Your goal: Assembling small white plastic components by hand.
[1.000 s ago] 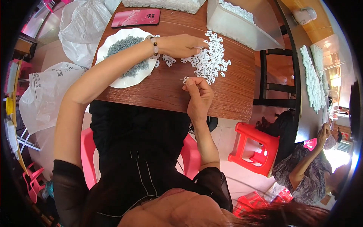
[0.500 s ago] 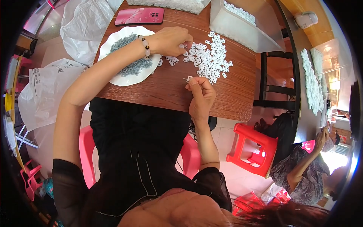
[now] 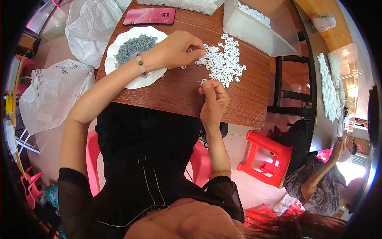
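My left hand (image 3: 181, 49), with a beaded bracelet at its wrist, has its thumb and forefinger pinched at the left edge of a pile of small white plastic pieces with holes (image 3: 227, 59). Whatever is between those fingertips is too small to make out. Below the pile, my right hand (image 3: 215, 101) pinches a small white plastic piece (image 3: 203, 82), and a thin pin or screw points left out of it. A scalloped white plate (image 3: 112, 71) lies partly under my left wrist. On it is a heap of small grey screws (image 3: 135, 47).
A pink phone (image 3: 149, 16) lies behind the plate. Translucent bins of white pieces, one an open bin (image 3: 254, 36), stand at the table's far edge. A red stool (image 3: 264, 159) is at the right, where another person (image 3: 318, 183) sits by a second table. White bags (image 3: 53, 93) lie at the left.
My left hand has shifted slightly right and down, its fingertips now at the pile's edge. My right hand keeps its pinch on the white piece almost in place.
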Motion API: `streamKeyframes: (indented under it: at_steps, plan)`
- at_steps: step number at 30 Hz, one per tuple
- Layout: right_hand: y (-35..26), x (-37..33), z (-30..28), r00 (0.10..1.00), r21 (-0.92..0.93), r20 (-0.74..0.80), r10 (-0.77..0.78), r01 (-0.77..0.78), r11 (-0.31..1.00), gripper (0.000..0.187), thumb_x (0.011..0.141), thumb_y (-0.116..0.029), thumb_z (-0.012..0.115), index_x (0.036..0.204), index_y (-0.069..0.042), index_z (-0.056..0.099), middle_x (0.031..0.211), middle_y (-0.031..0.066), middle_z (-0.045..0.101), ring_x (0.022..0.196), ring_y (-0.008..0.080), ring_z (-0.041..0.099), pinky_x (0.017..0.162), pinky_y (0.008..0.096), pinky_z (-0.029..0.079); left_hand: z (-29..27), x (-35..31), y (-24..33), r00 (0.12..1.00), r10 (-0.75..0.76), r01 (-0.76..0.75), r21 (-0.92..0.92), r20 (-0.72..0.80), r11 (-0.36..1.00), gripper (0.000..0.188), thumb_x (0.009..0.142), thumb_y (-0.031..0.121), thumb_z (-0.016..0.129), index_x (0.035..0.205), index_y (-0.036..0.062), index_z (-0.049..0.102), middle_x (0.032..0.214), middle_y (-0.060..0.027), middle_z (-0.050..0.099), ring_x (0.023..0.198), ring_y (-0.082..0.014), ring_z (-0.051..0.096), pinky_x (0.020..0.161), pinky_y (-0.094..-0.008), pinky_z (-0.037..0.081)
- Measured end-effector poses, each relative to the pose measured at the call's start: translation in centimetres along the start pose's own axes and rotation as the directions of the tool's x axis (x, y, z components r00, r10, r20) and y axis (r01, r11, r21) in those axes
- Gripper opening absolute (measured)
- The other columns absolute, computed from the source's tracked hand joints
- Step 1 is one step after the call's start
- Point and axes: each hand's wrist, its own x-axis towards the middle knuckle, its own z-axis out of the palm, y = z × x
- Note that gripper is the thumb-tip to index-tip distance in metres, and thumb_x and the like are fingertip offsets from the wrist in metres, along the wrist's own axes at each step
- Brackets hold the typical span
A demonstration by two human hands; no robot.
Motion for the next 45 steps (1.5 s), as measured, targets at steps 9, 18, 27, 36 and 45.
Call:
streamKeyframes:
  at_steps: [9,18,27,36,45]
  plan:
    - [-0.1,-0.2,0.2,1.0,0.03,-0.02,-0.004,0.004,1.0,0.01,0.09,-0.011,0.059,0.089,-0.001,0.06,0.076,0.0019,0.06,0.07,0.006,0.053,0.067,0.0195,0.041,2.6,-9.4,4.2,0.946,-0.274,0.127,-0.579,-0.173,0.806,0.018,0.09,0.016,0.06,0.093,-0.002,0.063,0.074,-0.0007,0.063,0.065,-0.0045,0.056,0.058,-0.0186,0.045]
    - [-1.3,-1.6,1.0,0.996,0.109,0.086,0.007,-0.017,0.994,0.008,0.091,-0.008,0.055,0.092,0.0,0.056,0.079,0.0046,0.061,0.068,0.0076,0.053,0.063,0.0205,0.043,7.2,-11.6,2.4,0.928,-0.357,0.183,-0.701,-0.11,0.69,0.015,0.088,0.012,0.063,0.091,-0.0027,0.062,0.082,-0.0032,0.064,0.07,-0.0046,0.059,0.062,-0.0192,0.048]
    - [-1.0,-2.0,2.1,0.992,0.181,0.111,0.052,-0.072,0.981,0.007,0.093,-0.006,0.051,0.094,0.0,0.054,0.075,0.0051,0.059,0.065,0.0089,0.055,0.062,0.0215,0.045,9.1,-11.7,1.7,0.891,-0.33,-0.04,-0.778,-0.312,0.628,0.013,0.089,0.005,0.061,0.095,-0.0051,0.064,0.09,-0.0073,0.067,0.078,-0.0096,0.064,0.069,-0.0196,0.052]
    - [-1.2,-2.5,2.2,0.987,0.17,0.14,0.084,-0.107,0.98,0.008,0.093,-0.007,0.051,0.094,0.0,0.055,0.077,0.005,0.06,0.065,0.0081,0.055,0.062,0.0208,0.045,8.1,-12.0,1.6,0.902,-0.431,0.143,-0.949,0.008,0.28,0.022,0.086,0.013,0.066,0.103,-0.0013,0.064,0.088,-0.0063,0.068,0.075,-0.0083,0.063,0.069,-0.0205,0.053]
    - [-1.4,-2.6,2.5,0.981,0.18,0.134,0.139,-0.162,0.97,0.009,0.092,-0.008,0.053,0.093,0.001,0.055,0.08,0.0074,0.062,0.066,0.0104,0.056,0.063,0.0224,0.047,7.8,-12.6,1.9,0.895,-0.445,0.185,-0.912,0.002,0.367,0.024,0.086,0.016,0.066,0.104,0.0001,0.063,0.086,-0.0051,0.067,0.072,-0.0085,0.062,0.063,-0.0204,0.05]
